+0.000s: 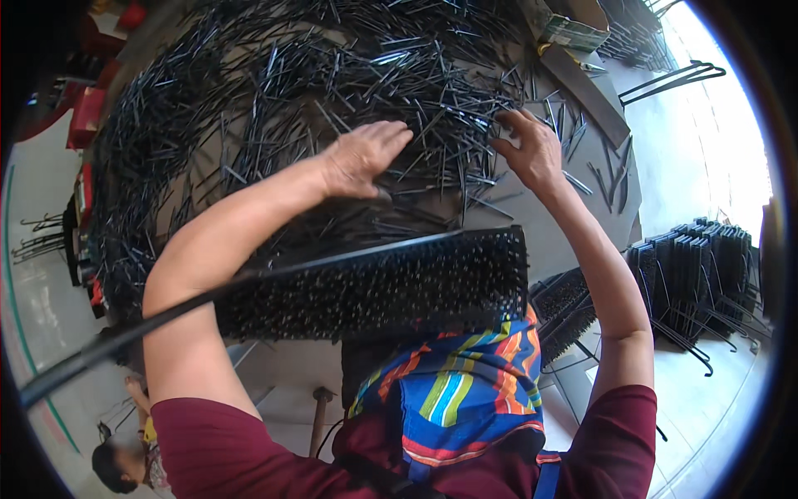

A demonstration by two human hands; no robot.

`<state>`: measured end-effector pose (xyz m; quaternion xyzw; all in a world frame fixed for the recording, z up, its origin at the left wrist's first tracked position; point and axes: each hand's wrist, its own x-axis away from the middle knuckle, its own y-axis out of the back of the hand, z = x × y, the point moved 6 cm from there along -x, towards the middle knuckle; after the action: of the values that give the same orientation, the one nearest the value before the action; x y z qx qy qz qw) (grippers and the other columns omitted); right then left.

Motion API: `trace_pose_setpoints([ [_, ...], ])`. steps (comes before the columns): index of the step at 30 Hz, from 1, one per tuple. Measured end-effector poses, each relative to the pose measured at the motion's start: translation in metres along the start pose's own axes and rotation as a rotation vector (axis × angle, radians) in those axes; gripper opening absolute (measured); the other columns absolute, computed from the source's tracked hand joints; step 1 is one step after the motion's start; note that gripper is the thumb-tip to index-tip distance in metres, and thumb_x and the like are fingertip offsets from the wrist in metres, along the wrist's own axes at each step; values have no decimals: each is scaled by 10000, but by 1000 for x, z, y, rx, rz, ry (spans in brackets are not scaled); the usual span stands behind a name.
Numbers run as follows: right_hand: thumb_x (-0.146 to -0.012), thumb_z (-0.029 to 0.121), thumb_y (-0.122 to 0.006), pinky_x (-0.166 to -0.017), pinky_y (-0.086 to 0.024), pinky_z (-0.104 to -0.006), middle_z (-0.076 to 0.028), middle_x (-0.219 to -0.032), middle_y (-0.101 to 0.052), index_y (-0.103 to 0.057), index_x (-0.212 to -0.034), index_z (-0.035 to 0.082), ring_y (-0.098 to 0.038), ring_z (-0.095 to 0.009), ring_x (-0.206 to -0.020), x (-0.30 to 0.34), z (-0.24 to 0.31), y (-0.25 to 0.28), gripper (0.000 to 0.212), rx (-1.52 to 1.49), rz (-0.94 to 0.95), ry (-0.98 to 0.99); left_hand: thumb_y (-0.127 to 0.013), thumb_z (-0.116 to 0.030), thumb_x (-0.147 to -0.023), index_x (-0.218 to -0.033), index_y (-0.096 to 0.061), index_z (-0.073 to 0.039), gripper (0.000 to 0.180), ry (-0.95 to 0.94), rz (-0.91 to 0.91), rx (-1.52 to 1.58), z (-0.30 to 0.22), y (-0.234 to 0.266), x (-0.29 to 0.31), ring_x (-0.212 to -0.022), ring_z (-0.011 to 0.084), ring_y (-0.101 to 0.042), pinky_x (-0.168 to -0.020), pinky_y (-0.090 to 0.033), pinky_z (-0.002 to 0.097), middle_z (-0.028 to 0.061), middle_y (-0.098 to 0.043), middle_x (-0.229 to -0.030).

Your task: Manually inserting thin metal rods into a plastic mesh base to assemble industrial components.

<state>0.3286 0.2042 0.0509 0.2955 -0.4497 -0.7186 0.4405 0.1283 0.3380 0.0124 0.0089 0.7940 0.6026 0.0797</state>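
Head view, looking down from above the person's own arms: a grey table (573,241) is heaped with thin black pins (274,91), a dense mound spreading from the far left across to the middle, with looser strays toward the right edge. The left hand (362,158) lies palm down on the near side of the mound, fingers spread and slightly curled, pressing on the pins; whether it grips any cannot be told. The right hand (528,150) is just beside it to the right, fingers bent and partly open, fingertips among scattered pins at the edge of the mound; it seems to pinch or rake a few, but a firm hold cannot be seen. Nearer the body, a flat black brush (374,291), studded with rows of pins, lies across the person's front, its long handle running down to the left under the left forearm. The person wears a dark red top and a bright striped apron (457,391). On the right, stacks of finished brushes (690,266) stand on the floor, and a cardboard box (569,25) sits at the far table edge. Another person is partly visible at the bottom left. As a judgement, the pins look sharp and tangled, so a sweeping hand could be pricked, and pins near the right edge could be pushed off the table; the brush, only resting there, could slip if bumped by a forearm.
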Motion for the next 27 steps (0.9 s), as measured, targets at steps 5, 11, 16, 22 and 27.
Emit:
trace_pose_setpoints([
  [5, -744, 428, -679, -887, -401, -434, -100, -1088, -587, -537, -1213, 90, -533, -293, -1066, -58, 5, -30, 596, 195, -196, 237, -830, -269, -511, -1347, -327, 82, 1037, 171, -112, -122, -3, -20, -20, -1252, 399, -398, -1038, -356, 441, 270, -348, -1388],
  [11, -704, 359, -681, -847, -405, -439, -79, -1020, -593, -657, -1079, 111, -530, -283, -1042, -73, 4, -64, 450, 208, -166, 215, -833, -336, -506, -1291, -433, 42, 959, 136, -153, -336, 8, -15, -44, -913, 252, -539, -776, -428, 352, 152, -532, -1067],
  [16, -651, 201, -663, -777, -397, -401, -83, -924, -565, -646, -961, 80, -527, -280, -908, -35, 34, -79, 333, 13, -51, 392, -746, -283, -556, -1272, -474, 36, 829, 20, -119, -239, -13, -18, -1, -821, 220, -519, -709, -398, 340, 100, -526, -933],
  [22, -719, 245, -685, -799, -387, -390, -62, -959, -590, -647, -934, 70, -535, -254, -925, -17, 38, -82, 280, -44, -88, 554, -791, -296, -494, -1338, -415, 32, 980, 50, -134, -262, -20, -17, 4, -1092, 302, -508, -920, -395, 399, 181, -495, -1206],
  [27, -781, 253, -652, -837, -382, -390, -50, -1050, -600, -646, -1022, 108, -540, -253, -972, -37, 5, -76, 281, 142, -294, 418, -853, -359, -496, -1411, -279, 25, 1146, 125, 13, -150, 4, -28, -33, -1283, 393, -360, -1088, -280, 477, 255, -335, -1409],
])
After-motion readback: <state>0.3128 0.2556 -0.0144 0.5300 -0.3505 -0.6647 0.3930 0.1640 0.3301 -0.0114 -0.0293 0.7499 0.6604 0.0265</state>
